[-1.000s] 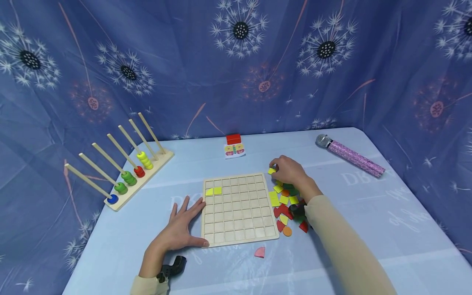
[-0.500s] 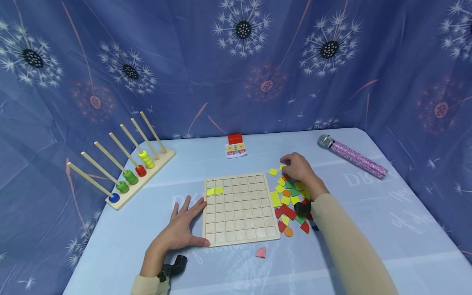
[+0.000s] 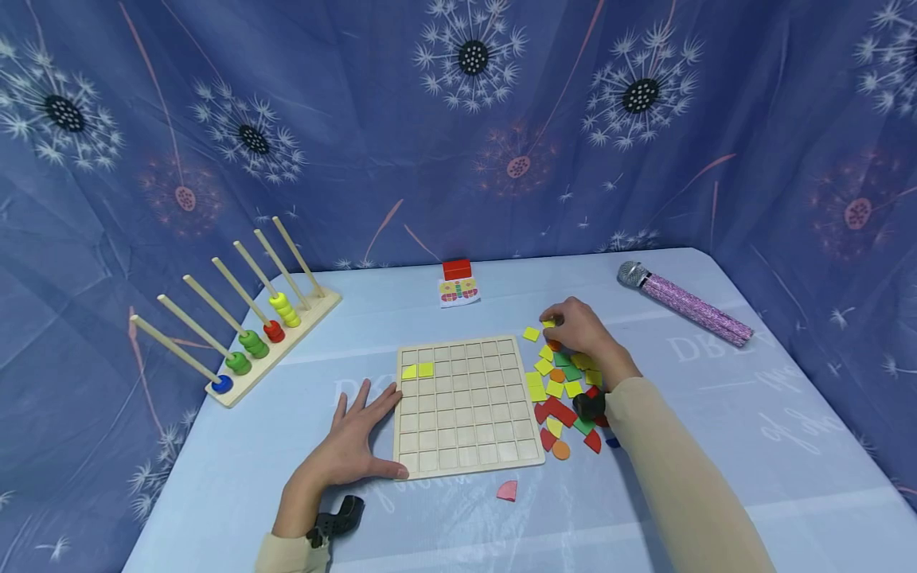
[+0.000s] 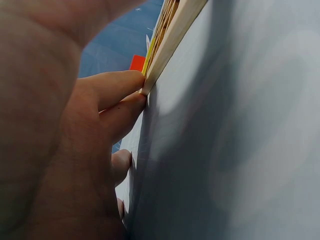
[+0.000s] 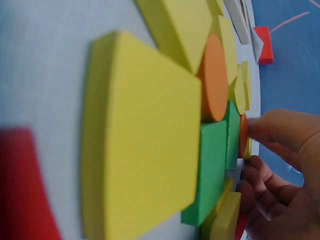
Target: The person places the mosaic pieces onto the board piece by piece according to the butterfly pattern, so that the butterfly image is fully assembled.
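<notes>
A square wooden grid board lies in mid-table, with a yellow quarter-round tile and a yellow square tile in cells near its top left. My left hand is spread along the board's left side, thumb at the near corner and fingertips against the edge. Past the board's far right corner, my right hand has thumb and fingers curled at a small yellow tile, partly hidden by them. In the right wrist view an orange disc overlaps the thumb tip of that hand. A loose yellow square lies just left of it.
Several yellow, green, red and orange tiles are scattered along the board's right side. A pink quarter-round lies in front. A bead stacker stands left, a microphone lies right, and a butterfly picture card leans on a red block.
My right hand has let go of one yellow square beyond the board and moved right to another yellow tile. The left hand keeps its place; the head view shifted slightly.
</notes>
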`<state>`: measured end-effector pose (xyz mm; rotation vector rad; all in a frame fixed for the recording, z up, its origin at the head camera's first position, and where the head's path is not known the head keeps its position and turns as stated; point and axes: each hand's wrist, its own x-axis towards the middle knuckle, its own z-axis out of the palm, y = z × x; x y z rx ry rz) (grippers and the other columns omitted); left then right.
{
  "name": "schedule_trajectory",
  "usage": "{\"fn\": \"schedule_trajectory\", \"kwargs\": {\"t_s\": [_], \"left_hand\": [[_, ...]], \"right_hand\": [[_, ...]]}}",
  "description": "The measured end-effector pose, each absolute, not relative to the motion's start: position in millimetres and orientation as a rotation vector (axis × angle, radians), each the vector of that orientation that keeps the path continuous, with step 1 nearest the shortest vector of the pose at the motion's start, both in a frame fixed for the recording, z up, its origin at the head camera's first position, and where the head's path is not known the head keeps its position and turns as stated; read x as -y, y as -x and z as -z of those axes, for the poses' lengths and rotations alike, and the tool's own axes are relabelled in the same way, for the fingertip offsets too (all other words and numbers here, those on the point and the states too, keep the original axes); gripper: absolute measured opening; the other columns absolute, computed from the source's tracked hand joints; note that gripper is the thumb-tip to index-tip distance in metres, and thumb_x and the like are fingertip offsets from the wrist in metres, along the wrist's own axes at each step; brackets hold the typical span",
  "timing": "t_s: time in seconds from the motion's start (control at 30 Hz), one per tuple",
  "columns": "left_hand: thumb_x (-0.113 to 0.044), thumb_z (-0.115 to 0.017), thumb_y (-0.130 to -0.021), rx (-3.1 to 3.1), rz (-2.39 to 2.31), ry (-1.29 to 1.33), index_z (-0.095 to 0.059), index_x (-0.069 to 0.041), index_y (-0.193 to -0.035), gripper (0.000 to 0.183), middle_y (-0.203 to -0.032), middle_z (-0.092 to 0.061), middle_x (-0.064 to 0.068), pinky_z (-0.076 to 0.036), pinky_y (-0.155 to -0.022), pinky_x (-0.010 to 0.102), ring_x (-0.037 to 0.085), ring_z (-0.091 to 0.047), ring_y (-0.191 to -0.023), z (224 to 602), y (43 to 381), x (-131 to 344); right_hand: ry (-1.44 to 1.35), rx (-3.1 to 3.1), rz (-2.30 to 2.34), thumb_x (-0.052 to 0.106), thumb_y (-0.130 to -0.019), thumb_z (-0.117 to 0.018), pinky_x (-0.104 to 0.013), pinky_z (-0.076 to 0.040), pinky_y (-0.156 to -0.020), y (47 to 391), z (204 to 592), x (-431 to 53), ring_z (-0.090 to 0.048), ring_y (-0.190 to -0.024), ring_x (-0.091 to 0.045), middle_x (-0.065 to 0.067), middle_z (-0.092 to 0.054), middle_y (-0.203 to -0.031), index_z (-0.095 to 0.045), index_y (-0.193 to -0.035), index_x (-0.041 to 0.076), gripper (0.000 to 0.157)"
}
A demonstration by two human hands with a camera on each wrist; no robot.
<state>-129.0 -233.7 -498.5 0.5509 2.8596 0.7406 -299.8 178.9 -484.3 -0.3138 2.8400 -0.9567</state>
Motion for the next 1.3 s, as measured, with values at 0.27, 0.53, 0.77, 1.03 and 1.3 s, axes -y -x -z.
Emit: {"fn": "schedule_trajectory", "kwargs": {"t_s": [0.27,0.53,0.77,1.03,1.3], "left_hand": [[-0.072,-0.079,-0.053,-2.859,-0.734,-0.545,-0.034,-0.02,-0.151,0.12,-0.157,-0.023,-0.008,0.006,-0.109,0.061,0.033,0.0,-0.145,498,128,233],[-0.071,-0.08,-0.053,-2.858,-0.75,-0.552,-0.035,-0.019,-0.151,0.119,-0.156,-0.025,-0.006,0.006,-0.109,0.063,0.035,-0.001,-0.145,498,129,234],[-0.068,-0.082,-0.053,-2.862,-0.753,-0.546,-0.036,-0.019,-0.15,0.118,-0.156,-0.026,-0.005,0.005,-0.109,0.062,0.035,-0.002,-0.145,498,129,233],[-0.069,-0.081,-0.053,-2.847,-0.734,-0.526,-0.035,-0.021,-0.151,0.118,-0.156,-0.024,-0.008,0.006,-0.11,0.06,0.032,0.0,-0.145,496,129,232],[-0.07,-0.08,-0.053,-2.846,-0.719,-0.516,-0.034,-0.021,-0.151,0.119,-0.156,-0.024,-0.007,0.007,-0.11,0.06,0.032,0.001,-0.145,495,128,232]], "right_hand": [[0.298,-2.843,0.934,0.014,-0.083,-0.07,-0.043,-0.048,-0.085,300,484,-178,-0.05,-0.091,-0.028,-0.012,-0.055,-0.106,-0.069,-0.114,0.003,0.034],[0.466,-2.805,1.003,0.011,-0.082,-0.071,-0.037,-0.05,-0.076,298,479,-161,-0.051,-0.089,-0.024,-0.007,-0.055,-0.106,-0.07,-0.114,0.006,0.033],[0.671,-2.747,1.006,0.011,-0.082,-0.071,-0.035,-0.049,-0.076,289,474,-126,-0.053,-0.088,-0.019,-0.004,-0.057,-0.106,-0.071,-0.113,0.006,0.031],[0.803,-2.692,0.932,0.012,-0.082,-0.07,-0.029,-0.048,-0.074,278,474,-87,-0.052,-0.083,-0.014,0.001,-0.056,-0.101,-0.072,-0.111,0.012,0.029],[0.889,-2.651,0.916,0.012,-0.081,-0.071,-0.028,-0.047,-0.072,270,472,-61,-0.052,-0.08,-0.012,0.001,-0.056,-0.1,-0.072,-0.11,0.01,0.029]]}}
